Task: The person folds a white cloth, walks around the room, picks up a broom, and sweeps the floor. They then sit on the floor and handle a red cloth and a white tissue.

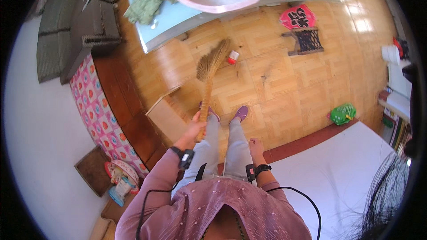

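Observation:
My left hand (196, 129) grips the handle of a straw broom (207, 90) near its upper end. The broom slants away from me, and its spread bristles (213, 58) are at the floor. Just right of the bristles lies a small red-and-white packet (233, 57). Dark bits of debris (264, 78) are scattered on the wood-patterned floor (283, 96). Beside my right thigh hangs my right hand (256, 147), fingers curled, with nothing visible in it. My purple shoes (239, 113) stand behind the bristles, the left one partly hidden by the broom handle.
Ahead, a glass-topped table (196, 20) carries a pink basin (218, 8) of sudsy water and a green cloth (150, 1). A low stool (308, 41) and a green plastic bag (343, 114) stand right. A pale board (168, 118) and brown cabinet (116, 80) are left.

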Tool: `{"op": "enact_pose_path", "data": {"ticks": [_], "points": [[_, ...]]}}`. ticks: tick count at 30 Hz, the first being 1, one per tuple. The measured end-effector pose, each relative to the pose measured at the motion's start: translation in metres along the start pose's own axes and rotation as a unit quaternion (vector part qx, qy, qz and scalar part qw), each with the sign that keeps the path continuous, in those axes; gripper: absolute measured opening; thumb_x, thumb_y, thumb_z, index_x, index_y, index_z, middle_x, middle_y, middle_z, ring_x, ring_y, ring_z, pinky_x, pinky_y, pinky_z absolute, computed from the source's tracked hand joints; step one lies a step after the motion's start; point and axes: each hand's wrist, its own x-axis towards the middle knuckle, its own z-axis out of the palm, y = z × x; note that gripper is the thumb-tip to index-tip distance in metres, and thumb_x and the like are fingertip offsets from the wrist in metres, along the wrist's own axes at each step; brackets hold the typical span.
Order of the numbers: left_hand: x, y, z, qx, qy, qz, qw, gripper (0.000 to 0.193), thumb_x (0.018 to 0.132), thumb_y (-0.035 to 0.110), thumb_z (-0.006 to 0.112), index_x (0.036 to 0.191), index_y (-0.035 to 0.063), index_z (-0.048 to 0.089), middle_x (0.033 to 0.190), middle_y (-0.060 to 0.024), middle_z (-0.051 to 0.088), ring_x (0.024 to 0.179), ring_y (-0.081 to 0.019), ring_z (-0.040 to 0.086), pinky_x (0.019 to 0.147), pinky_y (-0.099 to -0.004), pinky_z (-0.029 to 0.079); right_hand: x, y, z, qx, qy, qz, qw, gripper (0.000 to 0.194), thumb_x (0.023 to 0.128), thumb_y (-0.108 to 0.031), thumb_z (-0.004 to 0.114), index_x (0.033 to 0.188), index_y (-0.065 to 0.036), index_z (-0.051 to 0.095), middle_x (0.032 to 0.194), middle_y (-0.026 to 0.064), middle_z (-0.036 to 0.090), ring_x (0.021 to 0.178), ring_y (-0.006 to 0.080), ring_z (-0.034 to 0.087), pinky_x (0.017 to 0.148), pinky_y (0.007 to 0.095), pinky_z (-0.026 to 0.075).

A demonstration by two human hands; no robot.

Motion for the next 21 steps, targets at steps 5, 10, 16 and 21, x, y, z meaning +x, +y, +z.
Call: {"op": "enact_pose_path", "data": {"ticks": [5, 10, 16, 21], "points": [[-0.019, 0.025, -0.025, 0.002, 0.053, 0.015, 0.998, 0.072, 0.090, 0.012, 0.054, 0.151, 0.0226, 0.016, 0.076, -0.0062, 0.055, 0.054, -0.0149, 0.051, 0.046, -0.0288, 0.045, 0.007, 0.043, -0.037, 0.052, 0.023, 0.043, 0.997, 0.025, 0.087, -0.024, 0.054, 0.100, -0.005, 0.067, 0.098, 0.0166, 0.067, 0.094, 0.0339, 0.063, 0.082, 0.0417, 0.049], [0.093, 0.049, -0.005, 0.024, 0.100, 0.101, 0.990, 0.050, 0.091, 0.012, 0.054, 0.138, 0.0135, 0.037, 0.079, -0.0023, 0.055, 0.067, -0.0119, 0.055, 0.054, -0.0253, 0.048, -0.026, 0.115, -0.047, 0.066, 0.048, 0.160, 0.984, 0.026, 0.087, -0.025, 0.055, 0.100, -0.006, 0.067, 0.098, 0.0178, 0.068, 0.094, 0.0335, 0.064, 0.082, 0.0417, 0.050], [0.151, -0.034, 0.141, 0.304, -0.067, 0.274, 0.910, 0.049, 0.088, 0.014, 0.054, 0.131, 0.0172, 0.032, 0.075, -0.0073, 0.056, 0.062, -0.0196, 0.058, 0.046, -0.0353, 0.046, -0.047, 0.150, -0.004, 0.173, 0.026, 0.231, 0.957, 0.026, 0.086, -0.024, 0.056, 0.101, -0.005, 0.067, 0.093, 0.0161, 0.068, 0.088, 0.0296, 0.065, 0.077, 0.0390, 0.050], [0.102, -0.037, 0.216, 0.072, -0.065, -0.079, 0.992, 0.062, 0.090, 0.016, 0.056, 0.145, 0.0265, 0.028, 0.073, -0.0062, 0.053, 0.056, -0.0170, 0.053, 0.044, -0.0315, 0.045, -0.027, 0.130, 0.027, 0.298, 0.026, 0.192, 0.935, 0.025, 0.084, -0.017, 0.058, 0.099, 0.001, 0.065, 0.082, 0.0106, 0.067, 0.073, 0.0200, 0.065, 0.068, 0.0318, 0.051]]}}
